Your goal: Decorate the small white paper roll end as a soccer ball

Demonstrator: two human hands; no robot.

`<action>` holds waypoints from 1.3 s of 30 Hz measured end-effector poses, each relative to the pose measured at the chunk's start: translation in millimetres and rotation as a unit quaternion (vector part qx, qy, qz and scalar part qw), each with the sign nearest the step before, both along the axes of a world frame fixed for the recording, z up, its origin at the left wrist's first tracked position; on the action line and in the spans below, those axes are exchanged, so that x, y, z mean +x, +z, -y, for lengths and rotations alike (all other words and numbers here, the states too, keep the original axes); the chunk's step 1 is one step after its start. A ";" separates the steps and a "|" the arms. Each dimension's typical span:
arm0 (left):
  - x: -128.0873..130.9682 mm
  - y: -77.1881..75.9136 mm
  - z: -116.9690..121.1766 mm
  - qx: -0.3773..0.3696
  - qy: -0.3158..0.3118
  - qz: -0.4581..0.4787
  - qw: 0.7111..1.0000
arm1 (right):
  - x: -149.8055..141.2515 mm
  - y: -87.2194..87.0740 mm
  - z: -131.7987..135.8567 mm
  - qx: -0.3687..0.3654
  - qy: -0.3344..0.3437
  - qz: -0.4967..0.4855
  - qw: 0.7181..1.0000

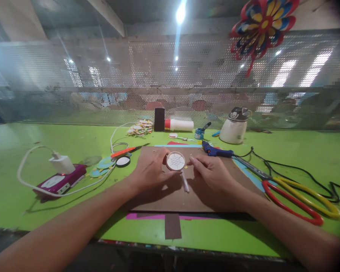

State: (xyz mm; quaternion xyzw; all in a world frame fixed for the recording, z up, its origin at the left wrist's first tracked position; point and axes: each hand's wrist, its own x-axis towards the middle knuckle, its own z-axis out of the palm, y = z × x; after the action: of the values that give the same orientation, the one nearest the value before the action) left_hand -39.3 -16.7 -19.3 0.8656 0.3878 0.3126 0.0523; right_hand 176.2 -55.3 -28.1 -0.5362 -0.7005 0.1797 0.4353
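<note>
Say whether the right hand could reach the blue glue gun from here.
Probably yes: the blue glue gun lies just beyond the right hand, with nothing visible between them, and the left hand holds the round disc farther left.

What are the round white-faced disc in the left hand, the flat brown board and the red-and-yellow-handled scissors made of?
Round white-faced disc: probably paper or card, from its matt, line-marked face.
Flat brown board: perhaps fibreboard or thick card; it looks dull and even.
Scissors: likely metal blades, being grey and slightly shiny, with smooth, brightly coloured plastic handles.
</note>
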 end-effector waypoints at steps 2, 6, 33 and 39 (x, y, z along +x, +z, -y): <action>0.5 1.3 2.6 0.000 -0.002 -0.007 1.000 | -1.2 -0.6 -0.1 0.006 0.005 0.000 1.000; 1.1 0.9 2.8 0.003 0.006 0.007 1.000 | -4.1 -3.8 0.0 0.000 0.021 -0.051 0.999; -3.7 -8.9 -2.9 0.052 -0.080 0.008 0.995 | -9.5 3.8 8.6 -0.025 0.082 -0.063 0.994; -4.6 -9.3 0.6 0.027 -0.096 -0.016 0.995 | -8.9 2.3 6.2 -0.024 0.092 -0.066 0.993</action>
State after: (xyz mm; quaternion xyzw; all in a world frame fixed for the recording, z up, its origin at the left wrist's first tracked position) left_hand -44.0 -17.2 -28.6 0.9046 0.2951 0.3029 0.0527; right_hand 167.3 -61.5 -25.8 -0.4668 -0.7122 0.2708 0.4490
